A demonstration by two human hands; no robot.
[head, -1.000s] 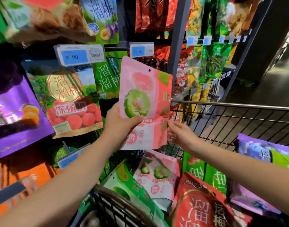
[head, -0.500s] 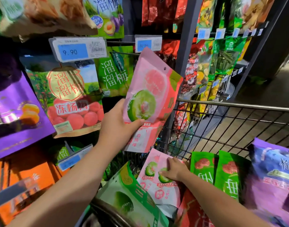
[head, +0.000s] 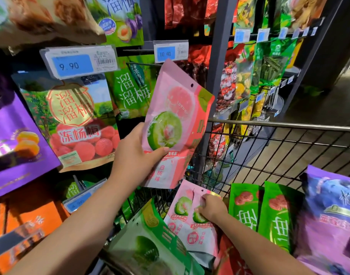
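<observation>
Above cart (head: 279, 124), left hand (head: 134, 157) gripping pink pouch (head: 176, 116)

the pink pouch (head: 177, 108) is a flat snack bag printed with a pink fruit slice above a green plum half, with a coral band down its right side and a hang hole near the top. it is held up, tilted to the right, gripped low down by the left hand (head: 134, 157). a second pink pouch (head: 200, 233) and a third pink pouch (head: 181, 207) lie side by side in the cart (head: 279, 127). the right hand (head: 211, 209) curls its fingers on the second.
</observation>
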